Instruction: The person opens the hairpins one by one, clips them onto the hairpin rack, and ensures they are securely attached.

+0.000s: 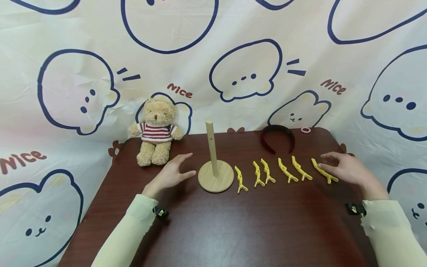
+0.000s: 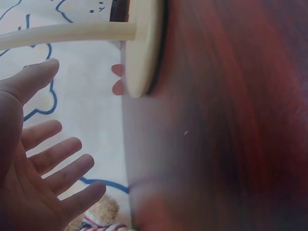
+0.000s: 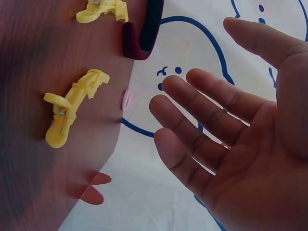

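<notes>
Your left hand (image 1: 171, 173) is open, with thumb and fingers spread apart, and it holds nothing. In the head view it is left of the centre, between the teddy bear (image 1: 156, 132) and the wooden stand (image 1: 215, 180). Your right hand (image 1: 347, 171), at the right of the frame, is also open and holds nothing, its fingers extended. It is just beside the rightmost yellow clip (image 1: 324, 172); the right wrist view shows you a gap between them. The five other yellow clips (image 1: 268, 172) lie in a row on the table (image 1: 227, 230), from the centre towards the right. Above this row in the frame are a dark red headband (image 1: 278, 128) and, to its right, a pink ring (image 1: 305, 128).
</notes>
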Available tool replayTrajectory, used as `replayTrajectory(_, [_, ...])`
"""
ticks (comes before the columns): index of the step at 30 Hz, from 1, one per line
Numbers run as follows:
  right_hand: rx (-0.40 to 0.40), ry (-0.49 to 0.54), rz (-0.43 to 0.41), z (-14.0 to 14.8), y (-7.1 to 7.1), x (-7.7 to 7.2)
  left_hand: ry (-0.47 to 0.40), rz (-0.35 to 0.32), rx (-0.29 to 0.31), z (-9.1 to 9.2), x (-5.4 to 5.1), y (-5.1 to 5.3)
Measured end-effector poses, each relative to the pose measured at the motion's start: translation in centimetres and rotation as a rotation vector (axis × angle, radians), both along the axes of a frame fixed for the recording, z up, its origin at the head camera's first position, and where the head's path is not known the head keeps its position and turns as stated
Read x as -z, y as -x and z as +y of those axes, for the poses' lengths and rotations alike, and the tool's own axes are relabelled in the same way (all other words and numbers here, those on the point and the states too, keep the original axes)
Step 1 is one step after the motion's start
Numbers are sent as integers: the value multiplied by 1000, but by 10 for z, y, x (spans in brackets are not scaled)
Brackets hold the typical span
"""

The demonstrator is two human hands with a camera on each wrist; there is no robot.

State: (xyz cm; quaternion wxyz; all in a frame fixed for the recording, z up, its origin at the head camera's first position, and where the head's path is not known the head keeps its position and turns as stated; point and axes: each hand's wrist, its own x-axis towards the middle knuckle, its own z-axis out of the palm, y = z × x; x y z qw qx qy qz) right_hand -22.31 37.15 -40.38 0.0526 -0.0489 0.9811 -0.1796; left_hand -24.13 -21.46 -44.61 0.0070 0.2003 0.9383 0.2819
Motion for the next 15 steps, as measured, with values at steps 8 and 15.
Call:
replayTrajectory(8, [2,4,-12,5,0,8,1,12,29,10,14,1])
replayTrajectory(15, [-7,9,-24,11,0,14,15,-81,36,19,20,0])
